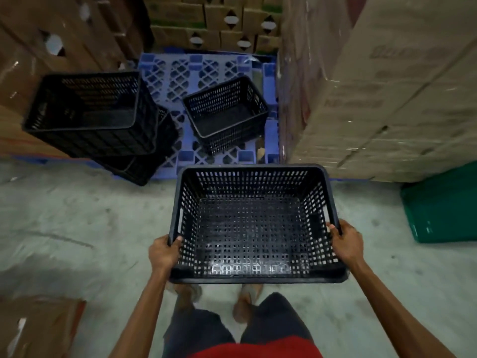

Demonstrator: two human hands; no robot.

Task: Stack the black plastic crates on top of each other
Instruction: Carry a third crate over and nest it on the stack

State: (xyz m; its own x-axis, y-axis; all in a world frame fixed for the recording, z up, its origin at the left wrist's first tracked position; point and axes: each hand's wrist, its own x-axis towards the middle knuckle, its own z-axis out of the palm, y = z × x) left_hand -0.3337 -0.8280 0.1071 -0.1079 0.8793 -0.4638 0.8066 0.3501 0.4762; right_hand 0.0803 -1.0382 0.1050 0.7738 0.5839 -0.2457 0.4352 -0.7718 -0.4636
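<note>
I hold an empty black perforated plastic crate (251, 228) in the air in front of me, above the concrete floor. My left hand (165, 251) grips its left rim and my right hand (346, 241) grips its right rim. On the left stands a stack of black crates (95, 117), the top one sitting slightly askew on the one beneath, at the corner of the blue plastic pallet (180, 76). A single black crate (227, 115) lies alone on the pallet, turned at an angle, just beyond the held crate.
Tall stacks of wrapped cardboard boxes (382, 81) rise on the right, more boxes (38, 42) on the left and at the back (214, 21). A green crate (444, 205) sits on the floor at right. A cardboard box (36, 326) lies at lower left.
</note>
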